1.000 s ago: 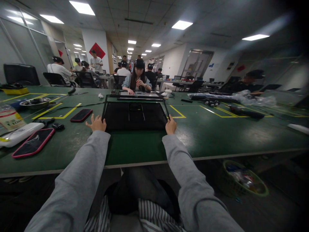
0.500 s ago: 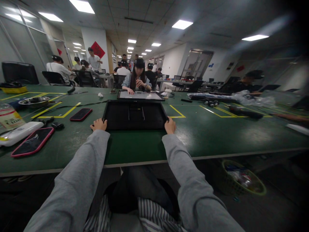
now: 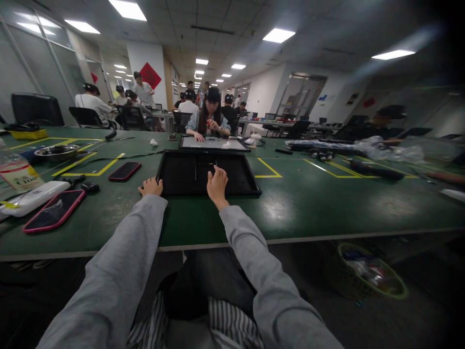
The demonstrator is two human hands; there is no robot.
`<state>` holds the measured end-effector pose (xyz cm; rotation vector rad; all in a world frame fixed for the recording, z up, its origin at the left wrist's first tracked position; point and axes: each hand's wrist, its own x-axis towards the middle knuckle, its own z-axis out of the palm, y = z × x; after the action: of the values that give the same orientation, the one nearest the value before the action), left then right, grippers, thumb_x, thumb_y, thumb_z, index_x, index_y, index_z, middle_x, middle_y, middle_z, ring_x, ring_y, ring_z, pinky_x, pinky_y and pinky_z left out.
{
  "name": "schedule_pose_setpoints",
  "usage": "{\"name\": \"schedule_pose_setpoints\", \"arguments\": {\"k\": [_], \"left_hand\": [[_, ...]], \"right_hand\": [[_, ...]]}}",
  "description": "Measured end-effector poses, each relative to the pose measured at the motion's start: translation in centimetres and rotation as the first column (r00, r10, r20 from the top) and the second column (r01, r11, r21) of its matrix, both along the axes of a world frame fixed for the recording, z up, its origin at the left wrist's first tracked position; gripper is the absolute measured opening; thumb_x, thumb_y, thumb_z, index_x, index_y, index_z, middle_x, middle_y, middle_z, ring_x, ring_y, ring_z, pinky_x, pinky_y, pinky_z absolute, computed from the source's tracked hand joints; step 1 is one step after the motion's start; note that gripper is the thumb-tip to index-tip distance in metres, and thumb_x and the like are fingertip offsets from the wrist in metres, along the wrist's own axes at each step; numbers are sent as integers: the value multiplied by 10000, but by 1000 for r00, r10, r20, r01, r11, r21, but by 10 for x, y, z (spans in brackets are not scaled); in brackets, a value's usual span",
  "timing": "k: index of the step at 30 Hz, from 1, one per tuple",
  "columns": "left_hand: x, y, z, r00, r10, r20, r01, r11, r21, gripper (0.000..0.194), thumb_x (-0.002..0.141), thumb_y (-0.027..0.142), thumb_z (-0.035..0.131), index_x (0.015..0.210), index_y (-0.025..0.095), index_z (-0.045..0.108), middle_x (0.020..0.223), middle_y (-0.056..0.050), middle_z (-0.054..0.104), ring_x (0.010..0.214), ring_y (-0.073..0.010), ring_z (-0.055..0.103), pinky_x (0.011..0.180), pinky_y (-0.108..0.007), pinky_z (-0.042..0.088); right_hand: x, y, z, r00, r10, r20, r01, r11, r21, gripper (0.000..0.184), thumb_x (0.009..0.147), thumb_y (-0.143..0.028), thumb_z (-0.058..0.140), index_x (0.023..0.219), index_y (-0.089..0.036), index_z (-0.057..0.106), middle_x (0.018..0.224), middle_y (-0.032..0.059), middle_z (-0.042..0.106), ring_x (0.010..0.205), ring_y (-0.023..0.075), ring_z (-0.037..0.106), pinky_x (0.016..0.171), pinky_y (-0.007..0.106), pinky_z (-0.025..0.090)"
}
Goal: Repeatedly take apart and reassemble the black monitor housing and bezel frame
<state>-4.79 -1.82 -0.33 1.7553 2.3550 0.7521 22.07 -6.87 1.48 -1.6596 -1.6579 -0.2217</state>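
Observation:
A shallow black rectangular housing, like a monitor's back cover, lies on the green table. My left hand grips its left edge, with the thumb on the rim. My right hand is over the right half of the housing, its fingers bent together near the middle. Whatever is between these fingertips is hidden. A thin upright strip shows inside the housing, left of my right hand. A small yellow mark sits near the fingertips.
Across the table a person leans over a flat panel. On the left are two phones, a bottle, a white device and a metal bowl. A black tool lies right; a basket stands below.
My right hand has left the housing's right edge and moved left over its middle. My left hand stays on the left edge. The view has shifted slightly.

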Motion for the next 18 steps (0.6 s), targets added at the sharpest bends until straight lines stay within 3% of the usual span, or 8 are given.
{"name": "schedule_pose_setpoints", "arguments": {"k": [5,9,14,18], "left_hand": [[0,0,-1,1000,-1,13,1,1000,24,553,967,430,318,1428,173,483,1459,-186,518,1369,-358,423,1106,-613,299],[-1,0,-3,997,-82,18,80,992,93,621,970,394,342,1548,167,328,1481,-195,488,1344,-346,470,1075,-550,388],[-4,5,-7,994,-107,13,105,988,116,604,975,322,342,1548,128,340,1442,-209,521,1303,-323,534,1061,-457,437],[-10,9,-10,990,-137,16,133,979,154,571,949,255,386,1509,147,420,1449,-166,540,1322,-295,527,1084,-415,438]], "right_hand": [[-15,5,-13,968,193,160,-133,936,-327,572,985,-282,259,1515,-100,374,1629,167,286,1531,295,173,1217,536,127],[-11,8,-13,972,191,138,-131,925,-357,593,987,-295,249,1535,-85,333,1652,158,227,1541,290,140,1227,536,112],[-14,6,-3,970,199,142,-105,863,-494,588,995,-285,250,1544,-85,314,1657,145,223,1540,262,145,1240,482,106],[-13,3,1,970,198,140,-107,868,-485,567,1007,-270,243,1539,-93,323,1642,149,261,1530,236,170,1237,443,116]]}}
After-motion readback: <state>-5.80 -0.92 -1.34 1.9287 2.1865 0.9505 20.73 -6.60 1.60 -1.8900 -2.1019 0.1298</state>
